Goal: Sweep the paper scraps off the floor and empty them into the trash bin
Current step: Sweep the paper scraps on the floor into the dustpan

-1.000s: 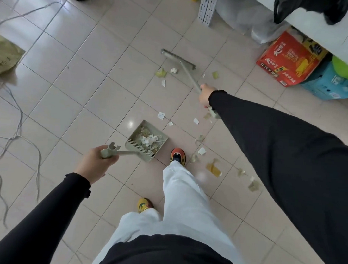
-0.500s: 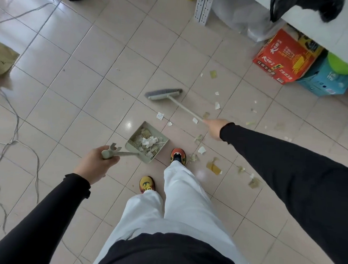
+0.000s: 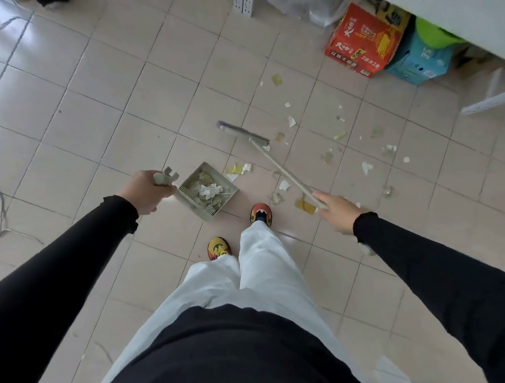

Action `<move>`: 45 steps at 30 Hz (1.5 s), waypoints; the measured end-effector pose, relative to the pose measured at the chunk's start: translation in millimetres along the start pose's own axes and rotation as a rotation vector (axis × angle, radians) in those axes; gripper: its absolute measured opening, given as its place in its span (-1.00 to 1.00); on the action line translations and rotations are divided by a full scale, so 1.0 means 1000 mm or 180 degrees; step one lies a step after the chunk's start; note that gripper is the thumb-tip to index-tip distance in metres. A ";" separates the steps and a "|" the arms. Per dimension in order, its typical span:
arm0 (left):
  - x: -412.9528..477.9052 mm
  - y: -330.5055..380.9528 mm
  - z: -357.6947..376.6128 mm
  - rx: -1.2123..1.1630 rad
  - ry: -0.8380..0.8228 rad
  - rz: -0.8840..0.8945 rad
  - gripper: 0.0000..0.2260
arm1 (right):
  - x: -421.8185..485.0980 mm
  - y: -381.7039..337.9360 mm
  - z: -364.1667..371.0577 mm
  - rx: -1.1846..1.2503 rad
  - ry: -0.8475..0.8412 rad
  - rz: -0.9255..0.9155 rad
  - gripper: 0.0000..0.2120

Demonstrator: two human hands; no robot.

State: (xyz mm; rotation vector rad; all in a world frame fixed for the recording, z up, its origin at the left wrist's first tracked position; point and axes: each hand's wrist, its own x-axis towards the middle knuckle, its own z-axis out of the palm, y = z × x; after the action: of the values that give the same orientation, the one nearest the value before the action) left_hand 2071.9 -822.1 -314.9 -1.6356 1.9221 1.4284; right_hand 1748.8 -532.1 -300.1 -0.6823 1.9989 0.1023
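The left hand (image 3: 146,192) is closed around the handle of the dustpan (image 3: 207,190). The dustpan sits on the floor (image 3: 73,117) just in front of the person's feet, and it already has a pile of paper bits inside. Its open mouth faces away from the person, toward the broom.

The right hand (image 3: 336,212) holds the end of the broom stick (image 3: 281,169). Its fingers (image 3: 318,196) lie along the stick and look only loosely curled, so I cannot tell how tight the hold is. The stick runs in a long slant from that hand up and to the left, to the broom head (image 3: 244,133). The broom head rests on the floor a little past the dustpan's mouth.

A few paper scraps (image 3: 237,170) lie between the broom head and the dustpan, right by the mouth. I think a short pull toward the feet would push them in. Many more scraps (image 3: 366,167) lie out to the right, nearer the right hand. No trash bin shows here.
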 end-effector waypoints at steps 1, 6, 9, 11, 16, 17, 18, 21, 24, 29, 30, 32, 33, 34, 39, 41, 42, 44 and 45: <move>0.000 0.002 0.000 0.0065 -0.0025 0.0028 -0.92 | 0.001 -0.009 0.010 0.0183 0.0034 0.0036 -0.49; -0.001 0.008 0.003 0.0270 -0.0135 0.0045 -0.89 | 0.017 -0.058 0.060 0.0168 -0.0087 0.0027 -0.60; -0.002 0.010 0.008 0.0253 -0.0168 0.0062 -0.89 | 0.016 -0.076 0.090 0.0107 -0.0459 0.0095 -0.74; -0.002 0.009 0.011 0.0288 -0.0178 0.0065 -0.90 | 0.005 -0.076 0.101 0.0362 -0.0710 0.0034 -0.83; -0.006 0.003 0.016 0.0405 -0.0185 0.0066 -0.91 | -0.050 -0.035 0.103 0.1380 -0.0820 0.0053 -0.58; -0.008 0.002 0.016 0.0413 -0.0182 0.0050 -0.91 | -0.061 -0.027 0.106 0.1421 -0.0777 0.0062 -0.53; -0.009 0.001 0.017 0.0420 -0.0178 0.0035 -0.91 | -0.068 -0.021 0.108 0.1427 -0.0708 0.0094 -0.49; -0.013 0.002 0.019 0.0442 -0.0167 0.0017 -0.90 | -0.067 -0.025 0.111 0.1351 -0.0403 0.0041 -0.51; -0.017 0.004 0.021 0.0458 -0.0155 0.0025 -0.90 | -0.045 -0.047 0.114 0.0932 -0.0313 -0.0001 -0.77; -0.018 0.003 0.025 0.0463 -0.0123 0.0039 -0.89 | -0.035 -0.062 0.126 0.1175 -0.0747 0.0112 -0.74; -0.018 0.002 0.026 0.0460 -0.0127 0.0048 -0.88 | -0.042 -0.057 0.126 0.1300 -0.0821 0.0094 -0.67; -0.017 0.001 0.026 0.0438 -0.0111 0.0076 -0.88 | -0.059 -0.039 0.129 0.1455 -0.0835 0.0092 -0.53; -0.017 0.000 0.027 0.0409 -0.0094 0.0101 -0.88 | -0.068 -0.030 0.132 0.1529 -0.0798 0.0100 -0.49; -0.017 0.001 0.028 0.0380 -0.0081 0.0132 -0.88 | -0.076 -0.021 0.134 0.1629 -0.0746 0.0114 -0.48; -0.019 0.010 0.036 0.0425 -0.0132 0.0271 -0.88 | -0.087 0.017 0.126 0.1982 -0.0282 0.0189 -0.45; -0.018 0.018 0.043 0.0445 -0.0158 0.0311 -0.87 | -0.083 0.030 0.112 0.2048 -0.0098 0.0202 -0.46; -0.017 0.024 0.047 0.0419 -0.0159 0.0325 -0.86 | -0.080 0.036 0.103 0.2068 -0.0016 0.0212 -0.46; -0.013 0.036 0.058 0.0338 -0.0152 0.0346 -0.85 | -0.070 0.047 0.084 0.2144 0.0140 0.0221 -0.46; -0.010 0.043 0.063 0.0323 -0.0145 0.0360 -0.84 | -0.063 0.052 0.073 0.2184 0.0222 0.0227 -0.46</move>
State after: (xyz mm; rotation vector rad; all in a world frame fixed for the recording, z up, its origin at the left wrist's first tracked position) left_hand 2014.3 -771.5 -317.1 -1.4587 2.0546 1.3718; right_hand 1802.1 -436.8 -295.8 -0.1718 1.9486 -0.5489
